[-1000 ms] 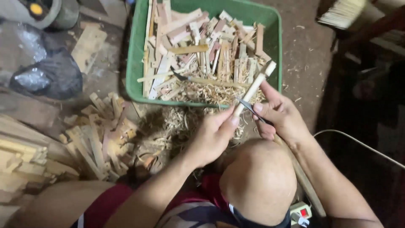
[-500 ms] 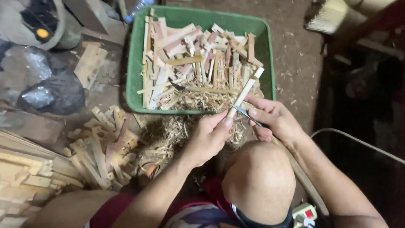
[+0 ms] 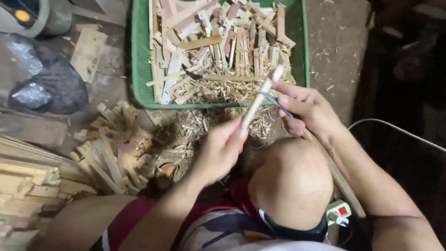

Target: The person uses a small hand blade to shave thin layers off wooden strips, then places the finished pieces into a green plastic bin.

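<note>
Gripping the lower end of a pale wooden stick, the left hand is closing around it while the right hand is pressing a thin blade against it, a green basket of wood scraps lying at twelve o'clock and stacked offcuts at nine.

Dirt floor: green tray, wood offcuts, shavings, black bag.
</note>
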